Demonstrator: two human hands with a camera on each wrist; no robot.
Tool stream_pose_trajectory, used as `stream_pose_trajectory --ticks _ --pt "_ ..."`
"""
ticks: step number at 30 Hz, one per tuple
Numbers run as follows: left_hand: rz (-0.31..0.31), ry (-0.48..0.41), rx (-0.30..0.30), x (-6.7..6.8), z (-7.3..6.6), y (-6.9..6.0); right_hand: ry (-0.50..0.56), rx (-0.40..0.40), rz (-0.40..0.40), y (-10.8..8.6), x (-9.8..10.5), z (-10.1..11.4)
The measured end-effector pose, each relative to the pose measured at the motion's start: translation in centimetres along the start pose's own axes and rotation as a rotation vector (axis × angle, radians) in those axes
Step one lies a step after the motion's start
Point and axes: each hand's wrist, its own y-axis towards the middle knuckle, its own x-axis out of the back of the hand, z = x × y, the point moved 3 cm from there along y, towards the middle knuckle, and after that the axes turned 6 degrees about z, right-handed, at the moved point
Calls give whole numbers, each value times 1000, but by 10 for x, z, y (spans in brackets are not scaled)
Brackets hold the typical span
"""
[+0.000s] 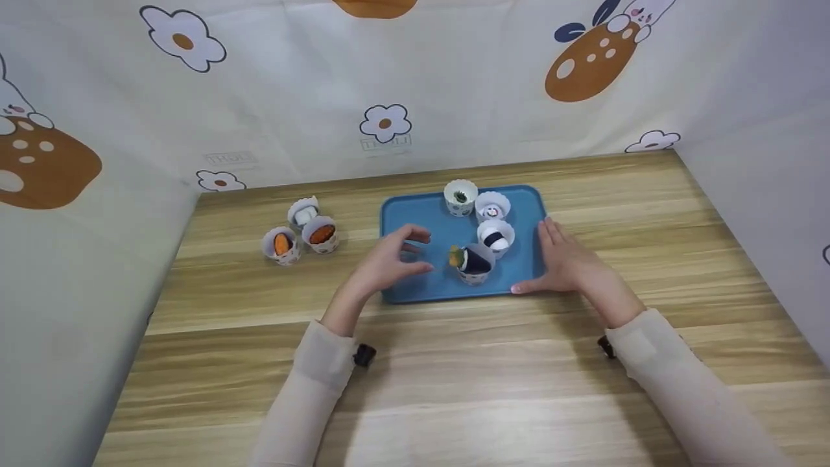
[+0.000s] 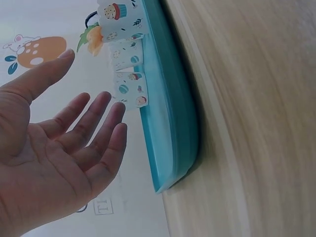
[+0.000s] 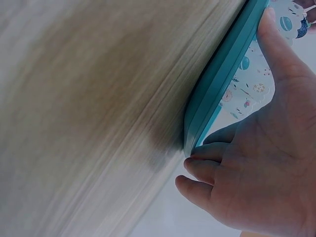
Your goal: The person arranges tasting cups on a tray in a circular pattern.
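Note:
On the blue tray (image 1: 418,211) stand several patterned paper cups. The nearest cup (image 1: 474,278) holds a dark seaweed-wrapped toy sushi cone (image 1: 476,261) with an orange and green tip leaning left. Behind it is a cup with a white piece banded in black (image 1: 496,241). My left hand (image 1: 389,259) hovers over the tray's left side, fingers relaxed and apart from the cups; its palm is bare in the left wrist view. At the tray's right end, my right hand (image 1: 567,263) touches the rim with straight fingers, thumb (image 3: 276,44) by the near edge.
Left of the tray, on the wooden table (image 1: 480,363), three more cups stand close together, two with orange-topped pieces (image 1: 283,244) and one with a white piece (image 1: 305,216). A patterned curtain (image 1: 292,104) hangs behind the table and along its sides.

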Motion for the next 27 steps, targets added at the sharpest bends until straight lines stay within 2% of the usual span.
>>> stream_pose_trajectory --ticks 18,27 --pt "-78 -6 -5 24 6 -27 -1 -6 0 0 0 0" --pt "-126 3 9 37 14 -41 -4 -5 -5 0 0 0"
